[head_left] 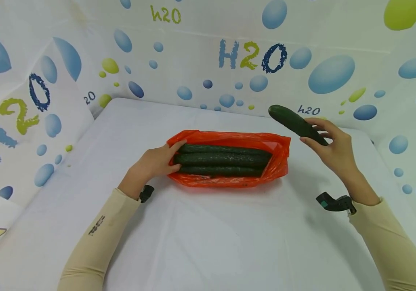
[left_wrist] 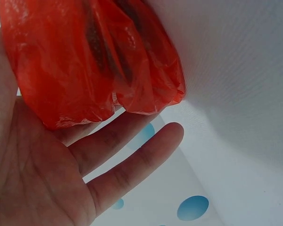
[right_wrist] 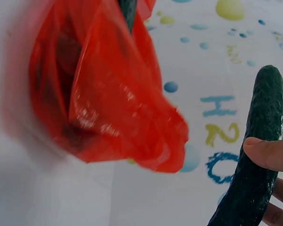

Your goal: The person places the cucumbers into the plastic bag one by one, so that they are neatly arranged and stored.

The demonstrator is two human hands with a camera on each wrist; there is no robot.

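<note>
An orange-red plastic bag [head_left: 230, 182] lies on the white table with its mouth spread upward, also filling much of the left wrist view. Inside, dark green cucumbers [head_left: 226, 159] lie side by side. My left hand [head_left: 155, 161] grips the bag's left end, thumb and forefinger over the rim by the cucumber tips; its other fingers [left_wrist: 137, 165] extend fairly straight beside the plastic. My right hand [head_left: 333, 147] pinches a single cucumber [head_left: 290, 119] between thumb and fingers, raised and tilted to the right of the bag. The right wrist view shows the thumb [right_wrist: 269, 153] across this cucumber.
A white cloth [head_left: 208, 238] covers the table. Behind and at the left stand white sheets [head_left: 193, 48] printed with blue and green drops and H2O lettering. A small dark camera [head_left: 335, 202] is strapped at the right wrist, another [head_left: 146, 194] at the left.
</note>
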